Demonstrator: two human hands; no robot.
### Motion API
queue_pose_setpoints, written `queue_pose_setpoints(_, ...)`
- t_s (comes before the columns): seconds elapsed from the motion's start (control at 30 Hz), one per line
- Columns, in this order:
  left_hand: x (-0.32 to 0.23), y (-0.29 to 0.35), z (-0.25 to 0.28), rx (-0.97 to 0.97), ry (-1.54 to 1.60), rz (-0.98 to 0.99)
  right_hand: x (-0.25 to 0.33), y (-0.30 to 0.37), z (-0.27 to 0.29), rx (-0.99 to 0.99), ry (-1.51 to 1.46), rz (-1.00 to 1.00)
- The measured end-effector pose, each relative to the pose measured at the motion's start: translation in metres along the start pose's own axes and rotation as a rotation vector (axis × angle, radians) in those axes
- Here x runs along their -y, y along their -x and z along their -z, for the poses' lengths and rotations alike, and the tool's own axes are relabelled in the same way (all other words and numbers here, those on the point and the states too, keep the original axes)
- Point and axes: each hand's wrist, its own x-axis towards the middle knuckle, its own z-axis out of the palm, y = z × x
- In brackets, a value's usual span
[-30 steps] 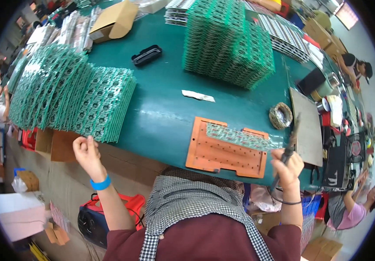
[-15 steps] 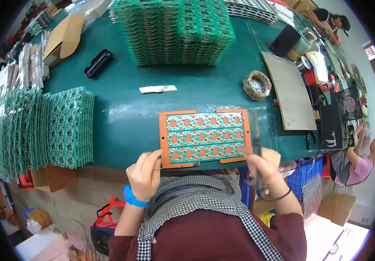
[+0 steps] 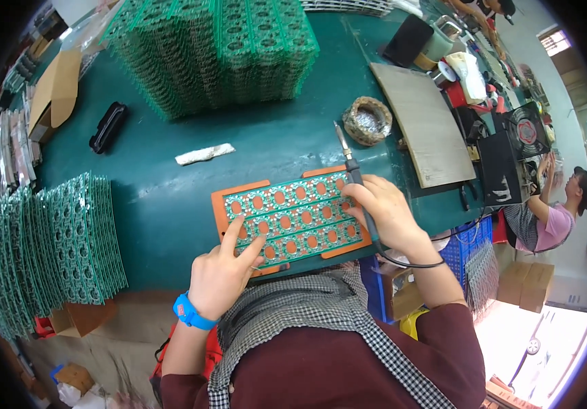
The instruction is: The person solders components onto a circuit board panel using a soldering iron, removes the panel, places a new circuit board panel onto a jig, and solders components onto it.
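A green circuit board panel (image 3: 312, 218) with rows of oval cut-outs lies in an orange fixture (image 3: 219, 202) at the bench's near edge, slightly tilted in view. My left hand (image 3: 218, 281), with a blue band at its wrist, rests two spread fingertips on the panel's left part; it holds nothing. My right hand (image 3: 392, 213) holds a soldering iron (image 3: 352, 168), its metal tip pointing up and away from the panel. Fingertips of that same hand touch the panel's right end. A black cord runs from the iron past my right wrist.
Tall stacks of green panels (image 3: 239, 61) stand at the back and at the left (image 3: 79, 238). A round bowl (image 3: 367, 121) sits beyond the iron, near a flat grey board (image 3: 424, 126). A white strip (image 3: 205, 153) and black case (image 3: 108, 127) lie left. Two people work at right.
My left hand has moved from the fixture's left edge onto the panel. My right hand has shifted to the panel's right end with the iron. The whole view has turned somewhat.
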Motion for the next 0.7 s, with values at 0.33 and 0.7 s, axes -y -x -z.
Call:
queue_pose_setpoints(0.33, 0.005, 0.054, -0.018, -0.628, 0.56, 0.468, -0.11, 0.137, -0.03, -1.247, 0.291, -0.769)
queue_pose_setpoints(0.7, -0.011, 0.079, -0.02, -0.658, 0.403, 0.428, -0.192, 0.085, -0.038, -1.437, -0.193, -1.027)
